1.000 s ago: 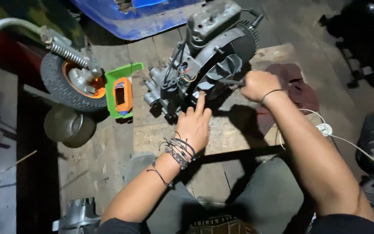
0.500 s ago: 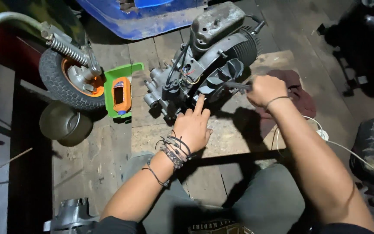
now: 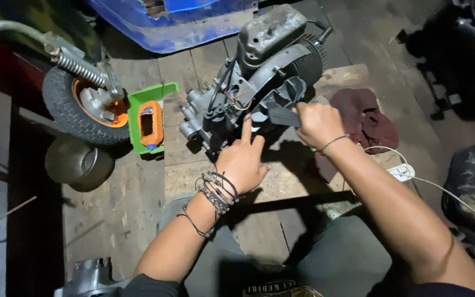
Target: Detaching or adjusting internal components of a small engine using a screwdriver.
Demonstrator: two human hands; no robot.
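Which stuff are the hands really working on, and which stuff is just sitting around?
In use:
- engine, on the wooden floor
- left hand, finger pointing at the engine
- right hand, its grip closed on a dark part at the engine's side

Lying about:
- small wheel with orange hub
- green tray holding an orange bottle
- dark red rag
- white plug and cord
- round metal pot

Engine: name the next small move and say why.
Probably pull the dark part slightly clear of the engine with the right hand, which grips it at the fan housing, while the left hand presses a finger to the casing, steadying it.
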